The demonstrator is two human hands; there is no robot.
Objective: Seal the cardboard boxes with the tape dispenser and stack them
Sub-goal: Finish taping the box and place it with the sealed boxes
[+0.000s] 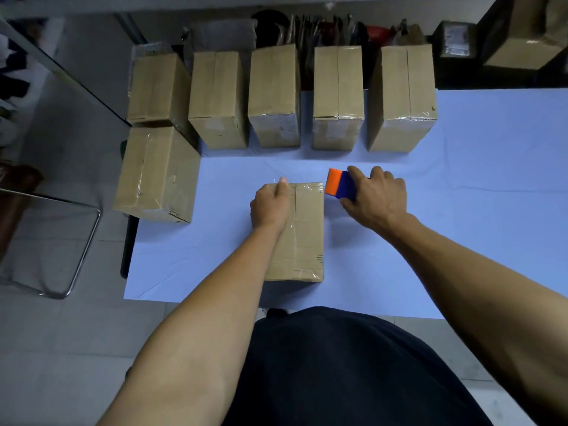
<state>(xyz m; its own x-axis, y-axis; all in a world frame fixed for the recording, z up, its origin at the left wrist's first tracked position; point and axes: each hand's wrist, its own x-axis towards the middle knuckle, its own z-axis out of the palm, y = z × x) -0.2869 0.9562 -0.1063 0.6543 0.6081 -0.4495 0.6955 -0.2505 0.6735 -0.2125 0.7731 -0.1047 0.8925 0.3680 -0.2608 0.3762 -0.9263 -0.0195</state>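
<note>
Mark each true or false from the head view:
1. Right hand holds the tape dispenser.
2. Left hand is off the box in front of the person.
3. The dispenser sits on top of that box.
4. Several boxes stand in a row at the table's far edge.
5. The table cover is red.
1. True. The right hand grips the orange and blue tape dispenser.
2. False. The left hand rests on the taped brown cardboard box.
3. False. The dispenser is beside the box's far right corner, over the light blue table cover.
4. True. The row of brown cardboard boxes stands along the far edge.
5. False. It is light blue.
</note>
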